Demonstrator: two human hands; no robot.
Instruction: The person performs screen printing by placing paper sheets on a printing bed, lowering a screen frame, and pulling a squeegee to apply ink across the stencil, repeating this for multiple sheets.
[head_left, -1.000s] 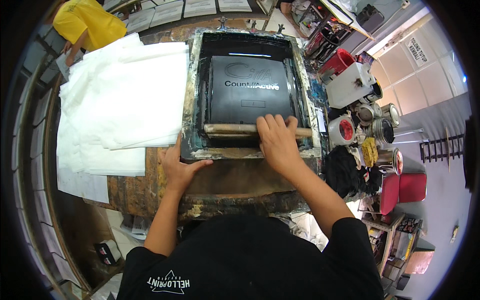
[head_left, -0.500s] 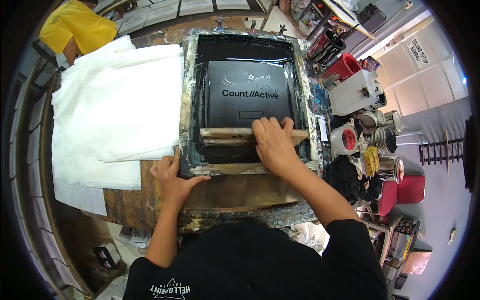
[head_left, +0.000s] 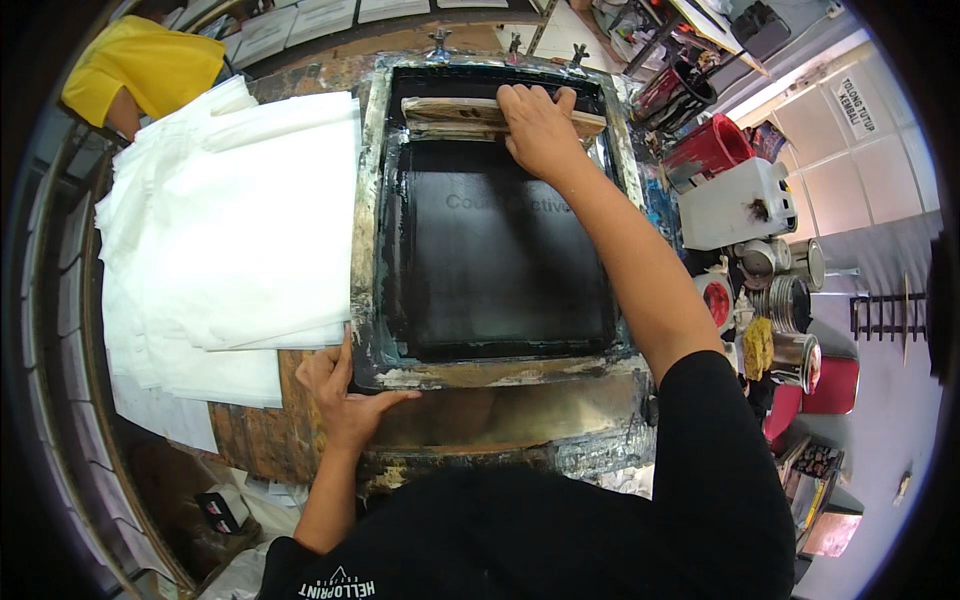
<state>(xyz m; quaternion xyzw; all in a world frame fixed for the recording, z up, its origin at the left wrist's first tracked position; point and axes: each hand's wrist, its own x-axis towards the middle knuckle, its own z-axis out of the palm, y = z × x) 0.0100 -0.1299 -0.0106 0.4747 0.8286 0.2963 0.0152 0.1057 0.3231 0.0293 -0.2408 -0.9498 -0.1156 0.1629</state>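
A screen printing frame (head_left: pixel 365 240) with worn, ink-stained edges lies on the worktable, its mesh (head_left: pixel 500 270) dark with black ink. Faint lettering shows through the upper part of the mesh. My right hand (head_left: pixel 542 130) grips a wooden squeegee (head_left: pixel 450 115) from above, close to the frame's far end; the blade's lower edge is hidden. At the frame's near left corner, my left hand (head_left: pixel 345 395) rests with thumb and index finger spread, touching the edge. Directly left of the frame lies a stack of white sheets (head_left: pixel 240 220).
Metal clamps (head_left: pixel 438 42) stand along the frame's far edge. On the right crowd a red bucket (head_left: pixel 715 148), a white jerrycan (head_left: pixel 735 205), paint tins (head_left: pixel 795 360) and a yellow rag (head_left: pixel 758 345). A person in a yellow top (head_left: pixel 145 65) is at the far left, beside racks.
My right hand has pushed the squeegee from the near part of the screen to its far end. The lettering has become fainter under the ink. My left hand stays at the corner.
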